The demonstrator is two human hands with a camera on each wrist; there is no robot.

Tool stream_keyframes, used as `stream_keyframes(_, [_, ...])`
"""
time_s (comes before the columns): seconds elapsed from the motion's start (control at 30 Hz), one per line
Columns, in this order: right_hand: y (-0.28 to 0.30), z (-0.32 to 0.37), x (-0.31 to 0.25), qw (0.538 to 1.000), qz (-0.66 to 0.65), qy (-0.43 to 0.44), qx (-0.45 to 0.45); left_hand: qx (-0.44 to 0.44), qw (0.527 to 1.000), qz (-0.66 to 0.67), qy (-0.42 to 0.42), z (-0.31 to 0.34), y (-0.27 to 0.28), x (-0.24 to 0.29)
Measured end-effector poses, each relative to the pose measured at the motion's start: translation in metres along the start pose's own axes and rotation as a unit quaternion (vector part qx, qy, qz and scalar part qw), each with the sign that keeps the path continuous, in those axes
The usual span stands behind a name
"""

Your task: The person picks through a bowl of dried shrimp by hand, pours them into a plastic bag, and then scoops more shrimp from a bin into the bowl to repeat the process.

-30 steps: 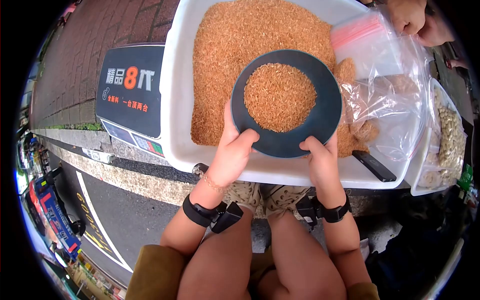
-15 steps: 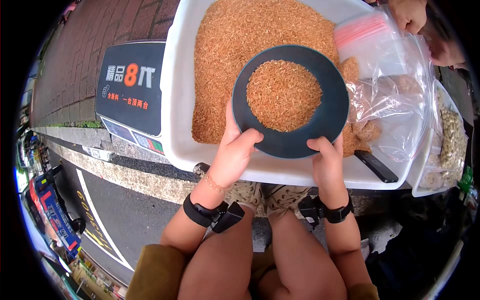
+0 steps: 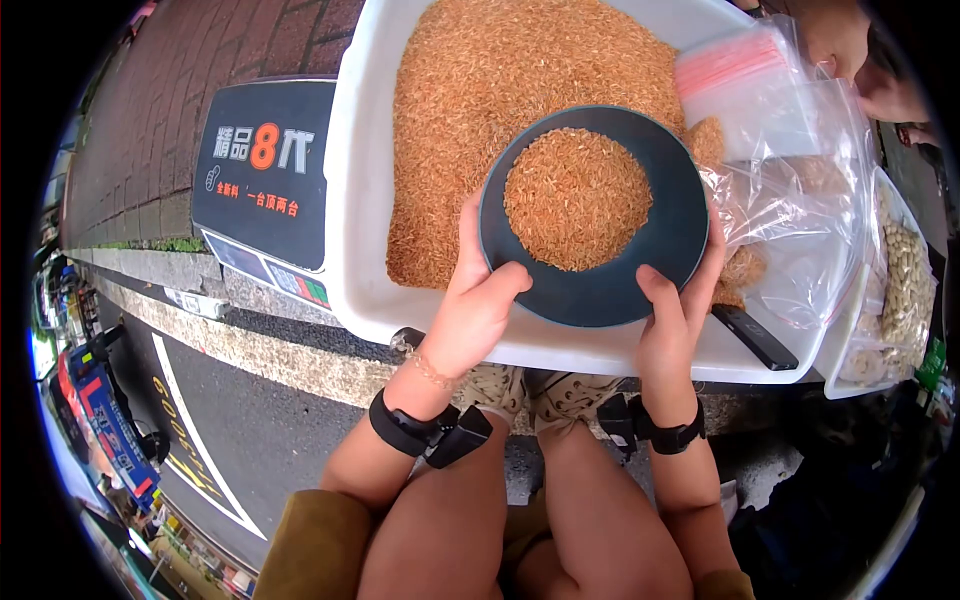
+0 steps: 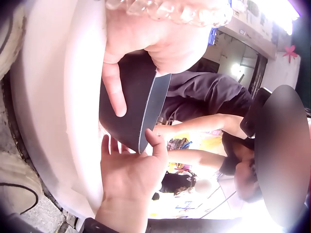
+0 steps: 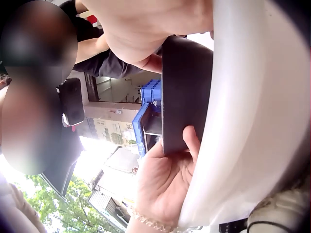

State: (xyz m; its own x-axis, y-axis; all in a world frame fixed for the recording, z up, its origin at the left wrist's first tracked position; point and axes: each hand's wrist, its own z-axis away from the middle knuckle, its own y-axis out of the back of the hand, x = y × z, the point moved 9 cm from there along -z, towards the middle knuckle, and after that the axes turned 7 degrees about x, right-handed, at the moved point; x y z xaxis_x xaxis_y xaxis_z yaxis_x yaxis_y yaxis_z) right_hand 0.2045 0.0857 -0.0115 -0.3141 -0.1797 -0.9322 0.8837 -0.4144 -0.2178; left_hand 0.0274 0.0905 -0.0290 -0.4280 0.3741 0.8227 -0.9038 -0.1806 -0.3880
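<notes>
A round, dark blue-grey bowl (image 3: 590, 296) holds a mound of small orange-brown grains (image 3: 577, 200) and is held above a white tub. My left hand (image 3: 484, 298) grips its left side, thumb over the near rim and fingers underneath. On the right side my right hand (image 3: 672, 310) grips it the same way. Both wrist views show the bowl's smooth dark outside (image 4: 130, 92) between the two hands, with the fingers spread against it. Behind the bowl, more of the same loose grains (image 3: 520, 60) fill the tub.
The white tub (image 3: 560, 350) has a black flat object (image 3: 755, 338) on its near right corner. Clear plastic bags (image 3: 790, 200) lie over its right side. A scale with a black top (image 3: 262, 180) stands left, a tray of pale pieces (image 3: 835, 375) right. Another person's hands (image 3: 835, 40) are at top right.
Both my hands have carried the bowl a little to the right and slightly nearer to me, its mound still inside. The other person's hands at the top right have shifted.
</notes>
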Motion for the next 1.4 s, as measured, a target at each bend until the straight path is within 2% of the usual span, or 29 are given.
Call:
stream_keyframes(0.03, [0.002, -0.002, -0.026, 0.981, 0.128, 0.144, 0.004, 0.002, 1.000, 0.001, 0.001, -0.001, 0.001, 0.000])
stream_keyframes(0.07, [-0.002, 0.004, -0.049, 0.926, 0.252, 0.282, 0.006, -0.016, 1.000, -0.017, -0.004, -0.001, -0.003, 0.002])
stream_keyframes(0.1, [0.000, 0.004, -0.055, 0.925, 0.257, 0.279, 0.006, -0.034, 0.999, -0.033, -0.006, -0.001, -0.009, 0.002])
stream_keyframes(0.17, [-0.008, 0.012, -0.078, 0.832, 0.424, 0.357, -0.001, -0.054, 0.998, -0.037, 0.020, 0.001, -0.014, 0.001])
stream_keyframes(0.2, [-0.008, 0.013, -0.087, 0.830, 0.429, 0.356, -0.001, -0.073, 0.995, -0.045, 0.041, 0.003, -0.017, -0.002])
stream_keyframes(0.27, [-0.019, 0.015, -0.093, 0.755, 0.545, 0.362, -0.020, -0.083, 0.994, -0.050, 0.046, 0.003, -0.019, -0.001])
stream_keyframes(0.3, [-0.025, 0.016, -0.097, 0.732, 0.557, 0.391, -0.017, -0.089, 0.993, -0.056, 0.051, 0.004, -0.022, 0.002])
stream_keyframes(0.4, [-0.029, 0.015, -0.097, 0.708, 0.576, 0.407, -0.027, -0.099, 0.992, -0.064, 0.039, 0.005, -0.027, 0.005])
stream_keyframes(0.63, [-0.037, 0.012, -0.095, 0.720, 0.555, 0.415, -0.034, -0.113, 0.991, -0.054, 0.044, 0.005, -0.029, -0.001])
stream_keyframes(0.9, [-0.044, 0.011, -0.087, 0.701, 0.577, 0.415, -0.055, -0.138, 0.987, -0.084, 0.018, 0.009, -0.037, 0.006])
stream_keyframes(1.4, [-0.041, 0.010, -0.083, 0.702, 0.578, 0.412, -0.056, -0.143, 0.986, -0.086, 0.032, 0.011, -0.038, 0.008])
